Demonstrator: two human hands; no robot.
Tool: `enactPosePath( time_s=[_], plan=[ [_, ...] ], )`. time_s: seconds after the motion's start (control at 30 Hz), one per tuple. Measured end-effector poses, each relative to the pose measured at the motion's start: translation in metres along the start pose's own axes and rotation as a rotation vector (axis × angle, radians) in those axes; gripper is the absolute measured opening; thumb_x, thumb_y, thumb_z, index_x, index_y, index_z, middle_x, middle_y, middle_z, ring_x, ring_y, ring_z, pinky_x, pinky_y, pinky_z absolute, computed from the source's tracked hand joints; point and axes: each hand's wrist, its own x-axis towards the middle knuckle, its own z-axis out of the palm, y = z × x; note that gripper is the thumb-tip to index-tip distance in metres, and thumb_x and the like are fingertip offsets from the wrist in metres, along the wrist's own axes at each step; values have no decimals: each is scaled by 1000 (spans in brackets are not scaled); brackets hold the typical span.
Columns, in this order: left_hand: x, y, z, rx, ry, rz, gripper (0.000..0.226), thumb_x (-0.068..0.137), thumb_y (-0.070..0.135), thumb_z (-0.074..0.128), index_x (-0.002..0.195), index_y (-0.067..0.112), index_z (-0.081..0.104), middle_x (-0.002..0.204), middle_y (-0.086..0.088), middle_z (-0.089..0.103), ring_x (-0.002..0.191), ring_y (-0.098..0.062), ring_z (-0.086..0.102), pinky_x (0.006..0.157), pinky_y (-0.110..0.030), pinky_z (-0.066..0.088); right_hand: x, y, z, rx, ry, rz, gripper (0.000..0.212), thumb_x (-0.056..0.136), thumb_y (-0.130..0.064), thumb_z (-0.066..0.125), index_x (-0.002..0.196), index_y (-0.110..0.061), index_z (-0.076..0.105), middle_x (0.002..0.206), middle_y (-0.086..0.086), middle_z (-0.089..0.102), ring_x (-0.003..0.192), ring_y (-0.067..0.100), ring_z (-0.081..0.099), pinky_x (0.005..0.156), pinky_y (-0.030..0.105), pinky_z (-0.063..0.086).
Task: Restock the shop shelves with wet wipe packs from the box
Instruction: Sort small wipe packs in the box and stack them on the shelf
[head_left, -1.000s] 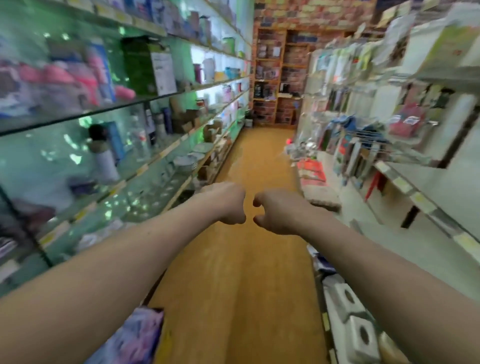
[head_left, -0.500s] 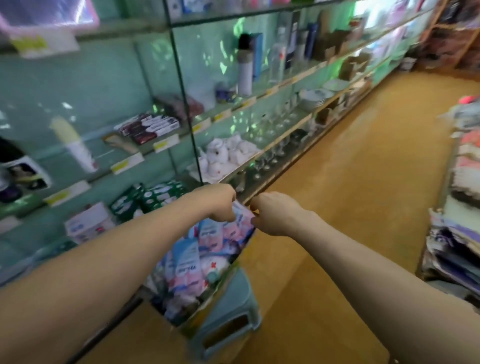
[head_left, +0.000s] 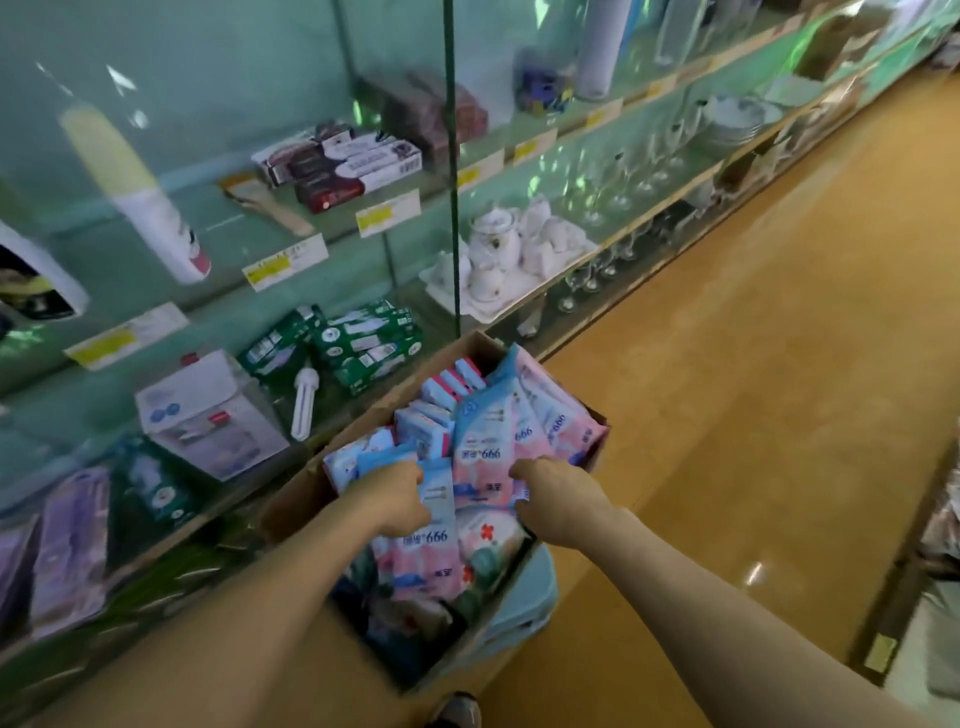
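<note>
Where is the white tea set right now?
In the head view, the white tea set sits upper centre on a glass shelf, just beyond the cardboard box and left of the wine glasses.

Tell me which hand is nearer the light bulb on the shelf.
Left. The left hand is over the box, just down-right of the light bulb; the right hand is farther right, across the packs.

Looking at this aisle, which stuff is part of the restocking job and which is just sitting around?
Job: brown cardboard box; pink-and-blue wet wipe packs inside it; glass shop shelves; left hand and right hand at the packs.
Lying about: white porcelain tea set; green cartons; white compact light bulb; pale blue plastic stool under the box.
</note>
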Motion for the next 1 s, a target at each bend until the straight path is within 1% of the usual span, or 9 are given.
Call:
enactPosePath(
  time_s=[0.07, 0.13, 0.27, 0.43, 0.6, 0.7, 0.8, 0.9, 1.0],
  plan=[
    [15, -14, 4, -37, 9, -52, 61, 90, 32, 58, 145, 18, 36, 147, -4, 42, 123, -21, 48, 101, -30, 42, 16, -6, 6, 23, -3, 20, 41, 96, -15, 47, 136, -13, 44, 131, 12, 50, 114, 33, 54, 92, 42, 48],
    [29, -24, 8, -65, 23, -74, 60, 88, 32, 59, 143, 19, 39, 146, -3, 44, 127, -21, 48, 101, -31, 43, 32, -11, 11, 45, 19, 50, 45, 96, -16, 48, 140, -12, 38, 129, 13, 49, 111, 34, 55, 86, 41, 50],
    [51, -29, 14, -110, 94, -49, 50, 89, 29, 55, 138, 22, 45, 134, -3, 54, 117, -23, 54, 88, -30, 45, 56, -19, 21, 148, 63, 171, 39, 96, -19, 49, 130, -8, 35, 118, 14, 50, 100, 34, 55, 70, 36, 41],
    [67, -35, 17, -190, 118, -130, 31, 84, 36, 59, 110, 20, 56, 107, -3, 63, 95, -22, 62, 81, -36, 55, 66, -31, 29, 123, 297, 197, 34, 96, -20, 47, 129, -11, 42, 121, 10, 43, 106, 29, 47, 83, 37, 45],
    [66, -58, 38, -329, 17, -216, 51, 72, 55, 62, 116, 30, 56, 111, 3, 62, 98, -19, 61, 86, -36, 53, 69, -53, 57, 170, -42, 111, 22, 93, -17, 47, 110, -5, 56, 105, 12, 61, 94, 31, 58, 72, 34, 45],
    [71, -66, 49, -718, 32, -301, 58, 66, 42, 74, 117, 20, 59, 105, -2, 67, 94, -22, 65, 87, -41, 54, 73, -64, 71, 270, -98, 169, 25, 92, -18, 53, 113, -4, 53, 116, 15, 60, 106, 32, 58, 80, 36, 47],
    [75, -73, 54, -1011, 92, -369, 79, 52, 33, 79, 126, 14, 56, 108, -7, 69, 95, -25, 67, 86, -45, 55, 78, -74, 79, 387, -131, 220, 36, 91, -22, 58, 119, -4, 46, 119, 14, 58, 108, 32, 57, 78, 35, 46],
    [72, -74, 54, -1164, 73, -340, 72, 65, 27, 81, 129, 14, 51, 109, -8, 68, 90, -24, 68, 79, -39, 57, 82, -83, 84, 579, -182, 280, 50, 89, -29, 62, 127, -5, 41, 123, 11, 56, 112, 28, 56, 82, 32, 46],
    [69, -73, 53, -1220, -6, -292, 52, 80, 28, 75, 127, 20, 53, 107, -9, 69, 86, -24, 69, 65, -31, 54, 86, -92, 89, 709, -188, 306, 55, 86, -29, 66, 128, -7, 36, 125, 12, 54, 114, 29, 55, 93, 40, 49]
  ],
)
